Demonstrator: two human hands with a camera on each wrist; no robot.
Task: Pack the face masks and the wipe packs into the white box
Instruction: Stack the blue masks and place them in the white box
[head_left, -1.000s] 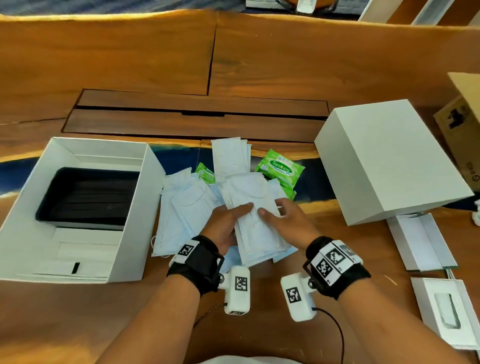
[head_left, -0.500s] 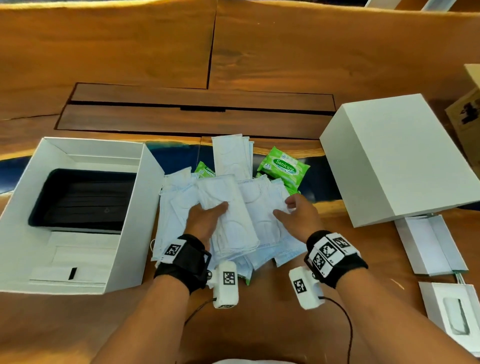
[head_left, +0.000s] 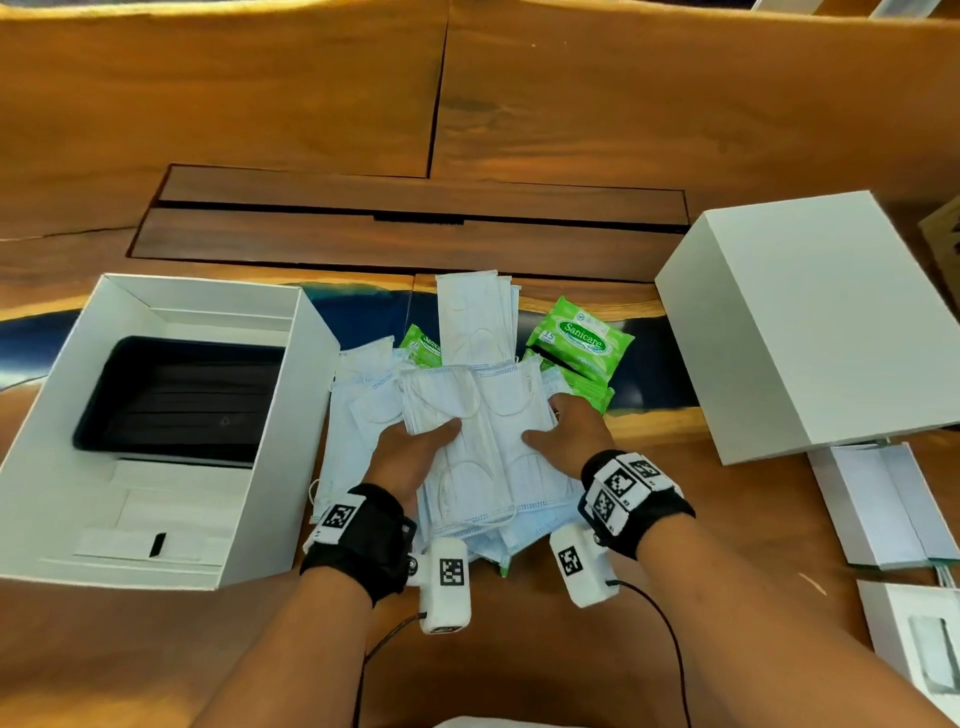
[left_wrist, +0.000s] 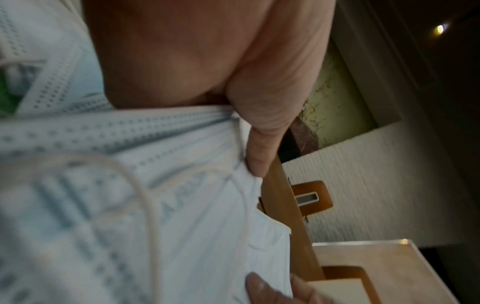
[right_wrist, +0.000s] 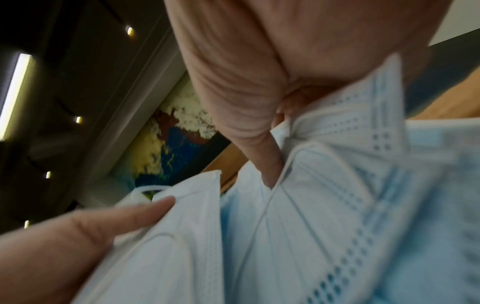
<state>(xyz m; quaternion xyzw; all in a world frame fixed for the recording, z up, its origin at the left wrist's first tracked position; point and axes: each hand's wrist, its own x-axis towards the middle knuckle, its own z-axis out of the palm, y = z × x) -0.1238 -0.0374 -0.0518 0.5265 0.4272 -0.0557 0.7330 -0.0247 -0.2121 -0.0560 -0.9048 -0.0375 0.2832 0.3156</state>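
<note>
A loose pile of pale blue face masks (head_left: 363, 415) lies in the middle of the wooden table. My left hand (head_left: 431, 436) grips one stack of masks (head_left: 457, 467), thumb on top; in the left wrist view the thumb (left_wrist: 259, 144) presses into the masks (left_wrist: 130, 205). My right hand (head_left: 545, 426) grips a second stack (head_left: 524, 447) right beside it, its thumb (right_wrist: 259, 144) pressing on those masks (right_wrist: 337, 226). Green wipe packs (head_left: 582, 343) (head_left: 423, 348) lie just behind, partly under masks. The open white box (head_left: 291, 467) with a black tray (head_left: 176, 395) inside stands to the left.
The white lid (head_left: 810, 322) stands at the right. Small white cartons (head_left: 883, 504) (head_left: 914, 639) lie at the near right, and a cardboard box (head_left: 943, 228) shows at the right edge. A dark recessed panel (head_left: 415, 223) runs across the table behind the pile.
My left hand drew a stack of masks off to the left, then brought it back beside the stack under my right hand. The right hand has shifted little.
</note>
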